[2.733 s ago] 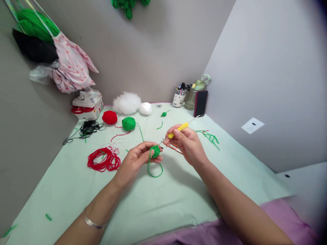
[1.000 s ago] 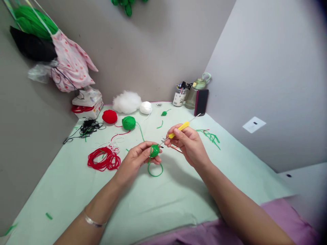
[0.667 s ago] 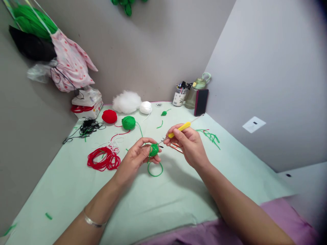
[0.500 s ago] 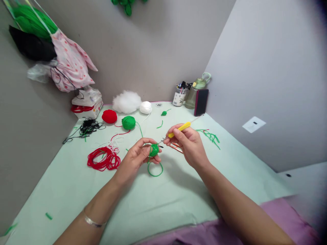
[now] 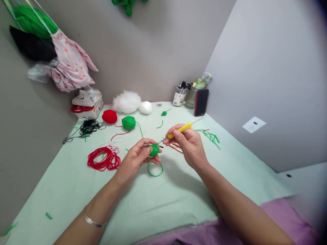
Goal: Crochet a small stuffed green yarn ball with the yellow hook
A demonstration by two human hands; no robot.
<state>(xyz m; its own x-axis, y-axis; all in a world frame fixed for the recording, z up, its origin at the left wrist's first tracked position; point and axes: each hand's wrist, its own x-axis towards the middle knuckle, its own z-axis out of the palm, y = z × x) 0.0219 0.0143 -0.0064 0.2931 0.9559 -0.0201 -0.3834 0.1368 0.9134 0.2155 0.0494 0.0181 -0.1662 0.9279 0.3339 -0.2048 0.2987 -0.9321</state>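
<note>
Pale green counter (image 5: 143, 204) spread across lower frame. Right hand (image 5: 189, 144), right of centre: grip pinched on yellow-handled hook (image 5: 185, 127). Left hand (image 5: 139, 154), left of centre: grip clamped around green crocheted ball (image 5: 154, 150), held just below frame centre, hook tip set at its upper edge. White box (image 5: 95, 109), left of frame: print too small to be read. Pen cup (image 5: 182, 91), upper right of centre: label (image 5: 178, 99) seen, wording illegible.

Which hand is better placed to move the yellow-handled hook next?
Probably the right hand: it holds the yellow-handled hook by its handle, one end at the green piece, while the left hand is occupied holding that piece.
</note>
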